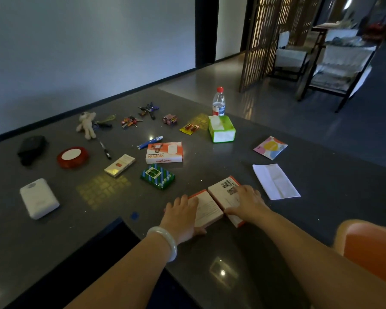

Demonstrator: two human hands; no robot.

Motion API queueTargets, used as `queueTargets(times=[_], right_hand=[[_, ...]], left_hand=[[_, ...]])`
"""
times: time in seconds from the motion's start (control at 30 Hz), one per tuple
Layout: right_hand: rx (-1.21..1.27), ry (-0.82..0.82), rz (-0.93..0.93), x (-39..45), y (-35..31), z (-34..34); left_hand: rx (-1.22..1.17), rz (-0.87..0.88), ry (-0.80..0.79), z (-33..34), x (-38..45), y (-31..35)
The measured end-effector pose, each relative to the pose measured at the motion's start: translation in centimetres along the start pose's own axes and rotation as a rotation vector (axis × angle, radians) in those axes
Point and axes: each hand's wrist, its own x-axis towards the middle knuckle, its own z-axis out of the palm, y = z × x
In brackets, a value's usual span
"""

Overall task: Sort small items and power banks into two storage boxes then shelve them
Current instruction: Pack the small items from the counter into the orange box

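Observation:
Two white boxes with orange edges lie side by side on the dark table (pixel 321 175), close to its front edge. My left hand (pixel 181 216) grips the left box (pixel 206 210), fingers over its left edge and thumb at its near edge. My right hand (pixel 247 201) grips the right box (pixel 221 192), which has QR codes on top, fingers across it and thumb at its near corner. A white power bank (pixel 38 198) lies far to the left. No storage box is in view.
Spread over the table are an orange WiFi box (pixel 164 152), a green box (pixel 157 176), a red round tin (pixel 72 157), a black pouch (pixel 31 149), a plush bear (pixel 86 124), keys (pixel 130 122), batteries (pixel 189 128), a tissue box (pixel 222 129), a water bottle (pixel 218 102) and a paper sheet (pixel 275 181). An orange chair (pixel 372 250) stands at the right.

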Motion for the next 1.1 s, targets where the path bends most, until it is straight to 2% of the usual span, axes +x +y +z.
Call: queueTargets(times=[0.4,0.63,0.9,1.1], right_hand=[[0.001,-0.001,0.155,-0.3,-0.2,1.1],[-0.026,0.068,0.278,-1.7,-1.1,1.9],[-0.052,0.345,0.299,-4.0,-1.2,-1.7],[-0.101,0.556,0.408,-7.5,1.8,-6.2]], left_hand=[[-0.009,0.097,-0.044,0.1,1.9,-2.3],[0.025,0.186,-0.047,-0.1,1.5,-4.2],[0.031,0.359,0.102,-2.1,2.6,-4.5],[0.005,0.517,0.219,-4.8,3.3,-0.7]])
